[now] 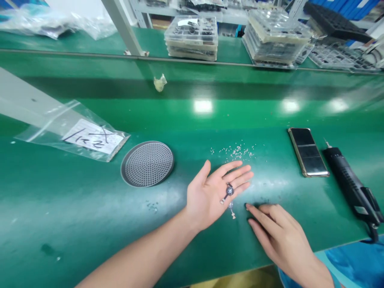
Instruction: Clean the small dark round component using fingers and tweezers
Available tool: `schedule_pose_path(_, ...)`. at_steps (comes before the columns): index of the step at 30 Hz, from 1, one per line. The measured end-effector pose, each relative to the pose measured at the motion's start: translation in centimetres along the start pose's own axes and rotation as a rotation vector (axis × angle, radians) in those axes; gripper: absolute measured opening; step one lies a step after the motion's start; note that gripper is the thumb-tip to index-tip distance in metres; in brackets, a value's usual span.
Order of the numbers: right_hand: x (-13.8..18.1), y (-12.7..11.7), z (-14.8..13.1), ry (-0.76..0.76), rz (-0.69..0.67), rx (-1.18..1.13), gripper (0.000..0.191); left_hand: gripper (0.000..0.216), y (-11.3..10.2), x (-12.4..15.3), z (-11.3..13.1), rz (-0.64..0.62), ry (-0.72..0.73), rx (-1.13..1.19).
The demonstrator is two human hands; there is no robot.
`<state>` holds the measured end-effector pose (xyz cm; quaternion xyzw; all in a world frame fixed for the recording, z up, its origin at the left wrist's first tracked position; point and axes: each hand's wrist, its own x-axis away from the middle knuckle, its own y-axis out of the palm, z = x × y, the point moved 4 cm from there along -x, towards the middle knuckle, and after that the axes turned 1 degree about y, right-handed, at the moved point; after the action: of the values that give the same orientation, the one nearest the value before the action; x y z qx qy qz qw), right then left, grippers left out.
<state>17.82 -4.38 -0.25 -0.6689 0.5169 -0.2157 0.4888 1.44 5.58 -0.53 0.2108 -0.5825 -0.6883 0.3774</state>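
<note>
My left hand lies palm up with its fingers stretched out. Resting across its palm and finger bases is a small dark round part with a short metal arm; the fingers are not closed round it. A similar small pale part shows on the table just past the edge of this hand. To the right, my right hand is low over the table, thumb and index finger apart. A tiny dark spot is at the index fingertip, too small to make out. Many tiny pale metal-looking pieces are scattered beyond my left fingertips.
A round grey perforated tray and a zip bag with a marked label lie left. A phone and black electric screwdriver lie right. Clear plastic boxes stand on the shelf behind, beside a metal post.
</note>
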Motion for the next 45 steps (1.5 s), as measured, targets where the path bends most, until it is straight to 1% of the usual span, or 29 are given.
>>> schedule_pose_path(11,0.16,0.00,0.08,0.016,-0.005,-0.006,0.028,0.061,0.12,0.20,0.06,0.007,-0.001,-0.008)
schedule_pose_path(29,-0.02,-0.11,0.11,0.039,-0.048,-0.008,0.027,0.061,0.14,0.10,0.02,0.010,-0.010,-0.011)
schedule_pose_path(41,-0.03,-0.16,0.25,0.037,-0.038,-0.016,0.027,0.067,0.13,0.11,-0.02,0.008,-0.008,-0.020)
schedule_pose_path(45,-0.36,-0.45,-0.04,0.053,0.010,-0.112,0.024,0.066,0.30,0.06,-0.15,0.015,-0.008,-0.019)
